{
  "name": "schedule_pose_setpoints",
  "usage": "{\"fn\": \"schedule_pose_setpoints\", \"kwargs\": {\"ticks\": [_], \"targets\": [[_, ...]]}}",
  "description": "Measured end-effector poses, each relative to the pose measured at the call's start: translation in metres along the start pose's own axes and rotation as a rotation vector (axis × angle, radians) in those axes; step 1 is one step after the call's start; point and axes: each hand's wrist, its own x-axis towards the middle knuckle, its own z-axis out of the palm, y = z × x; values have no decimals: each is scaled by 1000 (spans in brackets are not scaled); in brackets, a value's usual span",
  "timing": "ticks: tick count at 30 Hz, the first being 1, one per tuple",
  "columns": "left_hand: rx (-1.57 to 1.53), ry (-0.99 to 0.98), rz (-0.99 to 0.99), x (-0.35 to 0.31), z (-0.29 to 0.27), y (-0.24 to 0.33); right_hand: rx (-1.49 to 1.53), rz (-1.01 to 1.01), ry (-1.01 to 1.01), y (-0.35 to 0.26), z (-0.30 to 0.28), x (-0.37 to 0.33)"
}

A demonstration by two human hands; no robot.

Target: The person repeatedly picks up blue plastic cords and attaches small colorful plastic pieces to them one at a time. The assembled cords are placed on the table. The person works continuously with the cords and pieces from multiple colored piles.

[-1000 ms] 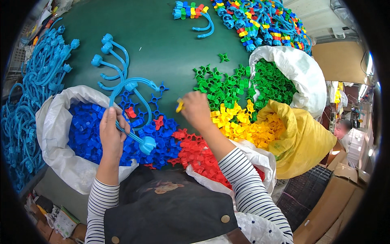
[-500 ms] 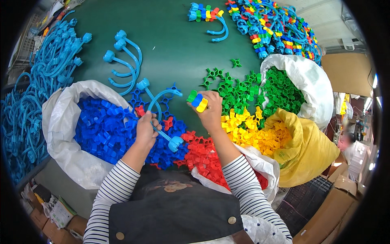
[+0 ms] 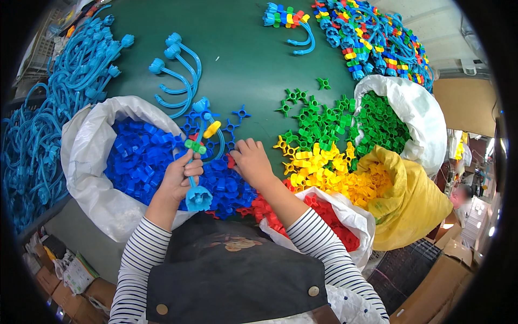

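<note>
My left hand (image 3: 183,171) is closed around a light blue bent tube. Its flower-shaped end (image 3: 198,198) points down toward me. A green ring piece (image 3: 195,146) with stubby arms sits on the tube above my fingers. Farther up the same tube is a yellow piece (image 3: 212,129). My right hand (image 3: 252,163) is over the edge of the heap of blue pieces (image 3: 224,186), its fingers bent and the fingertips on a red piece (image 3: 231,161), mostly covered by them. Another light blue tube (image 3: 200,104) lies just beyond my left hand.
White sacks hold blue (image 3: 140,156), green (image 3: 380,119) and red pieces (image 3: 334,221); a yellow sack (image 3: 413,202) holds yellow ones. Loose tubes (image 3: 189,81) lie on the green table (image 3: 243,59). Bare tubes are heaped left (image 3: 81,70), assembled ones far right (image 3: 372,43).
The green and yellow pieces, earlier in my right hand, are now on the tube in my left. My right hand has moved left and nearer me, to the red piece. The view has shifted slightly.
</note>
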Motion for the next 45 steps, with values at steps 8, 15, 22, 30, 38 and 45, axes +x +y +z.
{"fn": "schedule_pose_setpoints", "kwargs": {"ticks": [8, 15, 22, 30, 38, 45], "targets": [[189, 301, 262, 5, 24, -18, 501, 227, 581, 0, -18, 4], [732, 318, 451, -5, 45, -32, 535, 162, 739, -14, -57, 36], [400, 400, 449, -18, 37, -16, 620, 199, 427, -20, -35, 63], [311, 449, 485, -23, 21, -3, 129, -21, 401, -18, 12, 80], [247, 462, 501, -13, 27, -3, 776, 288, 491, -10, -11, 73], [195, 427, 551, -15, 29, -2, -23, -22, 296, -23, 13, 91]]}}
